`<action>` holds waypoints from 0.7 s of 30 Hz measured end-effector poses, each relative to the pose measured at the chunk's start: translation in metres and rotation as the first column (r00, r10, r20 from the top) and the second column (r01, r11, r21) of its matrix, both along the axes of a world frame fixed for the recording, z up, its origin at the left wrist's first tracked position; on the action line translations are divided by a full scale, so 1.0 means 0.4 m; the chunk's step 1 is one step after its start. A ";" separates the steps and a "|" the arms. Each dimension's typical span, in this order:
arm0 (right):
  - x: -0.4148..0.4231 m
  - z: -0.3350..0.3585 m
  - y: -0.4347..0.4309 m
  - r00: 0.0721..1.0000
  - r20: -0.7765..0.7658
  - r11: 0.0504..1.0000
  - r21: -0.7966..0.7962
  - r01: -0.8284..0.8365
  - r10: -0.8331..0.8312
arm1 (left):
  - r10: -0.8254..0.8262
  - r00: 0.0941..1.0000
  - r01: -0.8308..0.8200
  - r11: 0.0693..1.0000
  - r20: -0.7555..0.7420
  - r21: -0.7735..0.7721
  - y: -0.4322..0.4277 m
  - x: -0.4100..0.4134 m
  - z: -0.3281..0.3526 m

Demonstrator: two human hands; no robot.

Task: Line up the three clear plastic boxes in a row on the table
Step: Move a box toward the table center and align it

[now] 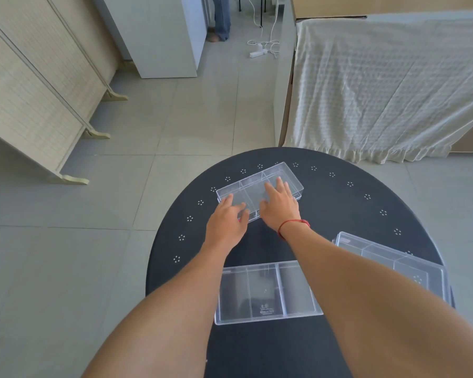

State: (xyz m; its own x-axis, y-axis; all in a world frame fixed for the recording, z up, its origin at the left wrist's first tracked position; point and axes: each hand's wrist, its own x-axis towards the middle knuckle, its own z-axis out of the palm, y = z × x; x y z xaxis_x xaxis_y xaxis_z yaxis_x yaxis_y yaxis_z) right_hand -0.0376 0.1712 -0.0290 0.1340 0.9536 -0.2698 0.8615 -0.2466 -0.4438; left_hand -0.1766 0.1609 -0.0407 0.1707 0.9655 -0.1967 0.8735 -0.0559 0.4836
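Note:
Three clear plastic boxes with inner dividers lie on a round black table (pixel 339 203). The far box (pixel 253 185) sits slanted near the table's far left. My left hand (pixel 225 223) grips its near left corner, fingers curled over the edge. My right hand (pixel 280 205) lies on the box's right part with fingers spread on top. A second box (pixel 265 291) lies flat in the near middle, partly under my right forearm. The third box (pixel 393 264) rests slanted at the right edge of the table.
The table edge has a ring of white dotted marks. A bed with a cream cover (pixel 388 85) stands beyond on the right. A folding screen (pixel 33 99) stands at left. A power strip with cables (pixel 260 51) lies on the tiled floor, and a person's legs (pixel 221 17) show at the back.

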 end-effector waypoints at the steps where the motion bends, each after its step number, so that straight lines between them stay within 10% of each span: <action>1: -0.008 -0.012 0.009 1.000 0.013 0.999 -0.035 -0.016 0.016 | 0.026 1.000 -0.026 1.000 0.007 -0.017 0.010 -0.008 -0.004; 10: 0.008 0.001 -0.037 0.990 0.142 0.994 -0.103 0.022 -0.008 | 0.117 0.992 -0.117 0.993 -0.036 0.002 -0.003 -0.007 -0.002; 21: 0.084 0.011 -0.040 0.920 -0.091 0.912 -0.201 0.357 -0.380 | 0.259 0.961 -0.264 0.964 -0.099 -0.037 0.018 0.016 0.008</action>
State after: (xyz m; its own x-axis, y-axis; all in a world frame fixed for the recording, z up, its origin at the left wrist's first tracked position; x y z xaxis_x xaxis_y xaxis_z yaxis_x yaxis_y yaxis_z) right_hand -0.0038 0.1550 -0.0246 0.4208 0.7775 -0.4674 0.6340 -0.6206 -0.4614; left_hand -0.1702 0.1683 -0.0374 -0.1076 0.9627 -0.2484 0.8955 0.2024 0.3964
